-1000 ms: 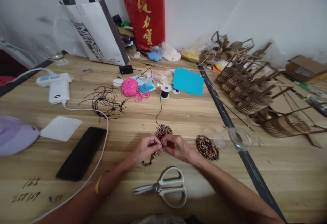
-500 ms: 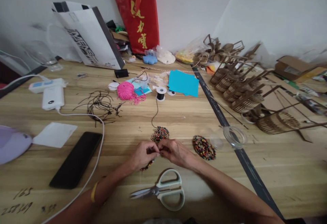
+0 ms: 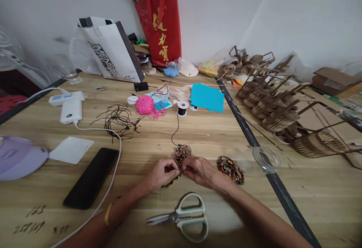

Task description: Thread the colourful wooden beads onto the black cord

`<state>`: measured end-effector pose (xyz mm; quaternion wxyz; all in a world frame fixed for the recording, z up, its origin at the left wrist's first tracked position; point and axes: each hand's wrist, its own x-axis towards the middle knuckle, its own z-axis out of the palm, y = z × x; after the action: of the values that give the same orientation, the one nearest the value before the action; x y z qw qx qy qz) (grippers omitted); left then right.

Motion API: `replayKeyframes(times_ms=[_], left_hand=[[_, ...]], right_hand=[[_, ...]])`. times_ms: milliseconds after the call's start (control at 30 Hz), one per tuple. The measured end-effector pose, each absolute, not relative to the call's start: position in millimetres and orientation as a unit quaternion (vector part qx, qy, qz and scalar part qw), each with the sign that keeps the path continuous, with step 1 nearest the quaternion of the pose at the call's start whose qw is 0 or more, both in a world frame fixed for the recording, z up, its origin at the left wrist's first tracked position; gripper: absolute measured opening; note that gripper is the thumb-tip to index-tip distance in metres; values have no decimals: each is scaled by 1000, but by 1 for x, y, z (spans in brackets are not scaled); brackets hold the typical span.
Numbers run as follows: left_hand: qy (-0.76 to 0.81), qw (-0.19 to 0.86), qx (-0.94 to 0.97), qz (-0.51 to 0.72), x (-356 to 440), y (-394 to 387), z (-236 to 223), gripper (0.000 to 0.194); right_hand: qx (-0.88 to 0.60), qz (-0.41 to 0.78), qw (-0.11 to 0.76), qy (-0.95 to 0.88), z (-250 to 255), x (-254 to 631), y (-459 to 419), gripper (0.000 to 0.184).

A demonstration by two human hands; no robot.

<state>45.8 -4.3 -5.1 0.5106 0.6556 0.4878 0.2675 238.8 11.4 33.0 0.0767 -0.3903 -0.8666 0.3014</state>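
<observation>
My left hand [image 3: 163, 172] is closed in a pinch just in front of a heap of small multicoloured beads [image 3: 181, 153]. A string of beads [image 3: 172, 182] trails out beneath its fingers, and the pinch appears to be on that string. Facing it, my right hand [image 3: 200, 169] is also pinched closed; what lies between its fingertips is too small to make out. A thin black cord [image 3: 175, 130] runs from a white spool [image 3: 183, 105] to the heap. Below my hands lie scissors [image 3: 186, 218] with pale green handles, their blades pointing left.
Right of my hands sit coiled bead strings [image 3: 230, 170] and a clear tape roll [image 3: 266, 159]. Leftward are a black phone [image 3: 91, 178], a white cable and loose black cords [image 3: 120, 121]. Pink yarn [image 3: 144, 105], blue sheets [image 3: 207, 97] and woven baskets [image 3: 316, 142] stand farther back.
My fingertips, touching before, are now slightly apart. The view has shifted, so everything on the table sits a little further right and lower.
</observation>
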Motion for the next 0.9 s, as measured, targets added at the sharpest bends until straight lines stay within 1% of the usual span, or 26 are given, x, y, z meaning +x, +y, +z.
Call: replayKeyframes(times_ms=[200,333,433,600,700,800,900], left_hand=[[508,437,701,244,40,1,-2,12],[516,439,698,232,35,6,-8,11],[509,454,693,234,32,8,-12,12],[495,470,691,239,32,10,-16,12],[494,471,691,238,33,9,-17,12],[499,468,691,231,34,8,-16,11],[499,463,695,230,34,7,-16,11]], right_hand=[[-367,290,84,-880,29,244,16,10],[-358,279,78,-888,23,245,17,10],[-357,293,85,-883,20,243,17,10],[-364,336,147,-856,14,238,15,8],[-369,350,162,-846,12,236,14,10],[-369,317,147,-861,14,237,15,9],[-371,244,103,-890,20,239,16,12]])
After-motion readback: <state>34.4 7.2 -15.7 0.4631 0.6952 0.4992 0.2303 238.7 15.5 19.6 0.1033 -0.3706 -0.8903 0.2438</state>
